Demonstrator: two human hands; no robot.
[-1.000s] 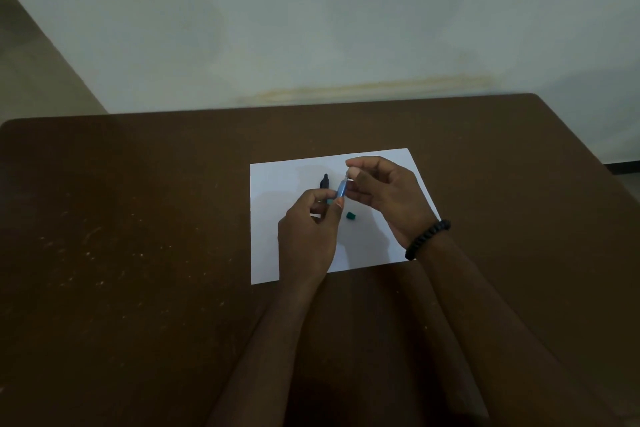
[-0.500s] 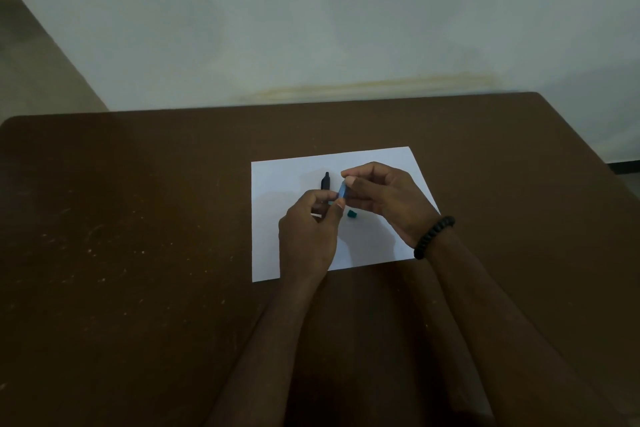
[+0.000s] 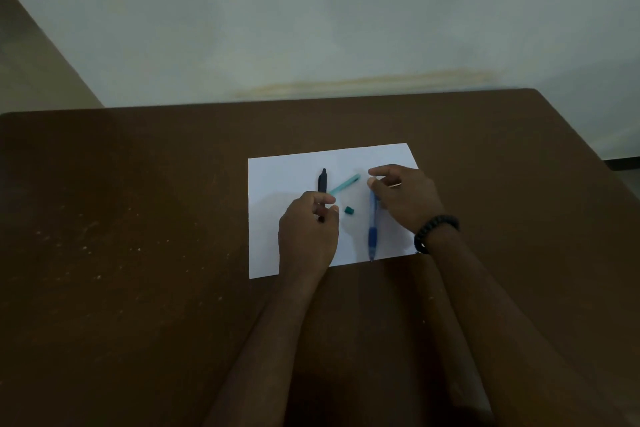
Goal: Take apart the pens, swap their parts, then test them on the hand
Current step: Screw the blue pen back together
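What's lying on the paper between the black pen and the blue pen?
In the head view, a small teal cap lies between the black pen and blue pen, with a teal pen part angled above it.

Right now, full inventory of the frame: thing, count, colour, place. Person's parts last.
table: 1, dark brown, fills lower frame
paper sheet: 1, white, table centre
dark pen: 1, black or navy, left part of sheet, near end hidden in the left hand
teal barrel: 1, teal, angled across sheet centre
teal cap piece: 1, teal, loose on sheet between the hands
blue pen: 1, blue, right part of sheet, tip toward the person
wall: 1, pale, behind table
bracelet: 1, black beads, right wrist
left hand: 1, fingers closed on dark pen
right hand: 1, at blue pen's far end
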